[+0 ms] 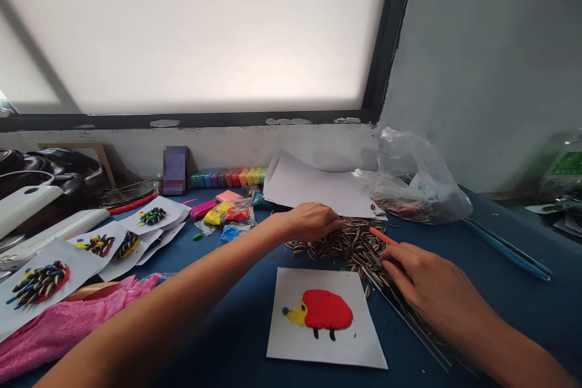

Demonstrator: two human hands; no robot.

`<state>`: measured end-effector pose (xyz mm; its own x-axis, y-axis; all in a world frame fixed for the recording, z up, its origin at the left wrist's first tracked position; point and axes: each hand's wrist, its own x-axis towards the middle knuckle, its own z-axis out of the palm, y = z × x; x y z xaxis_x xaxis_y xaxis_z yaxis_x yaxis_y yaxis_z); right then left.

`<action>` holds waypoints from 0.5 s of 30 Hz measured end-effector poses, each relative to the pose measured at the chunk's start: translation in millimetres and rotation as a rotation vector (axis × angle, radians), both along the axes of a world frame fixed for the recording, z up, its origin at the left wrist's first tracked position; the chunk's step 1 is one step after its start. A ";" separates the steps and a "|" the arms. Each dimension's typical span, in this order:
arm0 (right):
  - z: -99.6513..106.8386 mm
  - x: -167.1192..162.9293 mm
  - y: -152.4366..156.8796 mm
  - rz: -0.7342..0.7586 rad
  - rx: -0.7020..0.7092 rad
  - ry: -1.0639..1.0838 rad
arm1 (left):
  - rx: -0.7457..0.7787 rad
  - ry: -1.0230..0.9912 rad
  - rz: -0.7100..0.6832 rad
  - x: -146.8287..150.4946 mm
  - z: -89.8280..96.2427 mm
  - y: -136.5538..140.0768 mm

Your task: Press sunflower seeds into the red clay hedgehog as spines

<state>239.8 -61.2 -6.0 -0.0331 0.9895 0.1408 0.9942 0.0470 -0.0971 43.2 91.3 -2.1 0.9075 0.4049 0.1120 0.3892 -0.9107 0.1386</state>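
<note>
My left hand (313, 221) is stretched forward to the left edge of a heap of striped sunflower seeds (348, 236). Its fingers are curled down, and what they hold, if anything, is hidden. At the right side of the heap, my right hand (422, 273) is closed round a slim orange stick (382, 235) that points up and left. Under that hand a long, thin grey strip (416, 324) lies slantwise by the seeds. In front lies a white card (286, 339) bearing a clay hedgehog (327, 309) with a smooth red body, yellow face, blue nose and black legs.
Cards with seed-covered hedgehogs (43, 282) lie at left beside a pink cloth (86, 321). Packets of coloured clay (227, 212), a phone (175, 170), white paper (313, 182) and a plastic bag (413, 185) line the back. A blue strip (509, 248) lies right.
</note>
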 end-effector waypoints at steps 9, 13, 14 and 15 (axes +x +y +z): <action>-2.8 23.1 63.4 0.075 0.093 -0.065 | 0.058 -0.081 -0.003 -45.8 -9.6 -30.8; -9.2 27.2 95.6 0.124 0.067 -0.130 | 0.040 -0.088 0.007 -49.4 -10.5 -33.8; -10.3 28.1 99.9 0.134 0.054 -0.143 | 0.043 -0.101 0.025 -49.2 -10.4 -32.6; -11.1 29.3 102.7 0.141 0.041 -0.153 | 0.049 -0.112 0.047 -48.6 -10.5 -30.3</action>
<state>269.1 41.5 -17.1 -0.1952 0.9670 0.1637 0.9804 0.1879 0.0595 -5.4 61.0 -12.6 0.8684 0.4380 0.2324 0.4159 -0.8986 0.1396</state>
